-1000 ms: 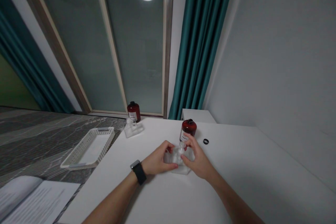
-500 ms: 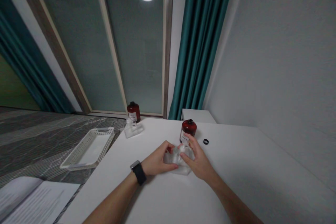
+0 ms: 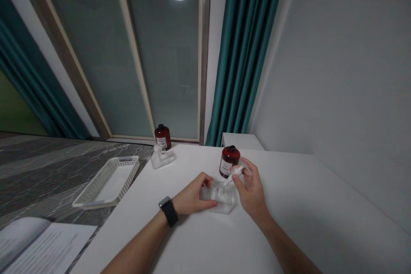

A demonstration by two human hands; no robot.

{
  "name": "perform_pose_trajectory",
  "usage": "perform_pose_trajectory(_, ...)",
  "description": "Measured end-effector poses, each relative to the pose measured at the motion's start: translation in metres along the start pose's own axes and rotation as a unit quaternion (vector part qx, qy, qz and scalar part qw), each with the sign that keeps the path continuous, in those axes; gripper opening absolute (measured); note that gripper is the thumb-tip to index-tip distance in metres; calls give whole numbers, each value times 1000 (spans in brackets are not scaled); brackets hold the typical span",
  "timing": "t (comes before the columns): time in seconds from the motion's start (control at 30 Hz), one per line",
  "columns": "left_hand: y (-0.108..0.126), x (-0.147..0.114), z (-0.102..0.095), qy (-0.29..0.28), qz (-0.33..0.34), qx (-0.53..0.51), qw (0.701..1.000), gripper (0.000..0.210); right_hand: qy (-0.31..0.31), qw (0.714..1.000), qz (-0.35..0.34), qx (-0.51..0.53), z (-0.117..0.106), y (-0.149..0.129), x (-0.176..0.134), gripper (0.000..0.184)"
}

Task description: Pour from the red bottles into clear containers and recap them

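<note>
A clear plastic bottle (image 3: 224, 202) rests on the white table, its neck uncovered. My left hand (image 3: 196, 197), with a dark watch (image 3: 169, 212) on the wrist, is closed around the bottle's left side. Between the thumb and fingers of my right hand (image 3: 252, 190) is a white pump head (image 3: 236, 171), tilted just up and right of the bottle's neck. Whether its lower end is fully out of the neck, I cannot tell. Right behind the pump head stands a dark red bottle (image 3: 230, 158) with a white label and a black top.
At the table's far left edge are a second dark red bottle (image 3: 162, 136) and another clear bottle (image 3: 162, 160) with a pump head. Left of the table is a white perforated basket (image 3: 107, 182), with an open book (image 3: 54, 244) nearer me. Beyond the table sits a white cabinet (image 3: 242, 140).
My right hand has moved up and right, lifting the pump head from the clear bottle's neck. The black ring on the table is now hidden behind that hand. My left hand stays put.
</note>
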State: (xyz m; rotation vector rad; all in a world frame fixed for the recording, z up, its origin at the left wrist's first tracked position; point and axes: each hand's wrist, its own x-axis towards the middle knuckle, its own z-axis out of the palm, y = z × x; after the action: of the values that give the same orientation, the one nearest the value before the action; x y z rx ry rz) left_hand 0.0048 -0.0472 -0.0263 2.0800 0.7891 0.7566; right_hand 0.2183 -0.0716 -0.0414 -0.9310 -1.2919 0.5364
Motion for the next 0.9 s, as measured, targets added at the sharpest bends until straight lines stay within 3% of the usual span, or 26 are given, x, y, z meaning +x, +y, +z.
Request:
perform_pose_trajectory(0.37, 1, 0, 0, 2, 3, 5, 1000, 43, -32, 997, 58, 27, 0, 3, 5, 49)
perform_pose_trajectory(0.53, -1, 0, 0, 1, -1, 11, 1000, 44, -53, 996, 53, 49, -4, 4, 7, 45)
perform_pose_trajectory(0.9, -2, 1, -1, -9, -3, 14, 1000, 42, -31, 996, 71, 39, -2, -2, 8, 44)
